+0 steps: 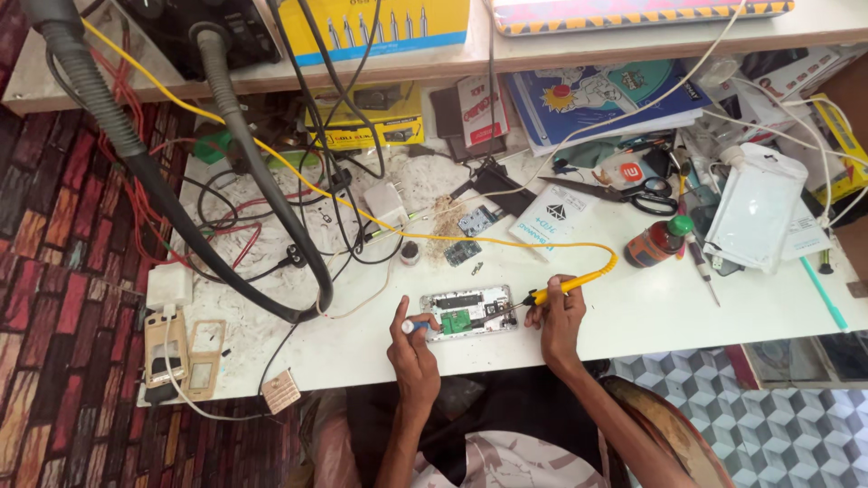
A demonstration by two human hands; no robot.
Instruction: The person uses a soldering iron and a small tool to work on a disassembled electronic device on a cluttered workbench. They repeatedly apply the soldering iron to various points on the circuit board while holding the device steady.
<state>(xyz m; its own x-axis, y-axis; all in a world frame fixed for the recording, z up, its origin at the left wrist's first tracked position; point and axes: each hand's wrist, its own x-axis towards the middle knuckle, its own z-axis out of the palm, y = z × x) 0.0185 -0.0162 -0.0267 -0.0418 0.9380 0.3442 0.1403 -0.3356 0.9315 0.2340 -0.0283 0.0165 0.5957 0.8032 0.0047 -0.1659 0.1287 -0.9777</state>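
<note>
Opened white rectangular phone body (470, 313), with its green circuit board (456, 320) exposed, lies flat on the white counter (687, 316) just in front of the person, between the two hands. The left hand (412, 348) rests at the phone's left end, its fingers (404, 318) closed around a small blue-tipped tool (415, 326) that touches the casing. The right hand (559, 312) sits just beside the right end, fingers closed in a pen grip on a yellow-handled soldering iron (562, 287), whose dark tip reaches in over the board; its yellow cord (506, 242) loops back across the counter.

By its look, the phone is light and stiff but fragile: the bare board and small parts would suffer from pressure or heat in the wrong spot, and the smooth shell could slide on the counter. The outer edges of the casing seem the safest place to hold it, well away from the board.

Around it lie a small loose circuit board (462, 252), black-handled scissors (633, 192), a dark bottle with a green cap (660, 239), a clear plastic pouch (755, 210), tangled black and red wires (244, 212) and two thick grey hoses (262, 172).
</note>
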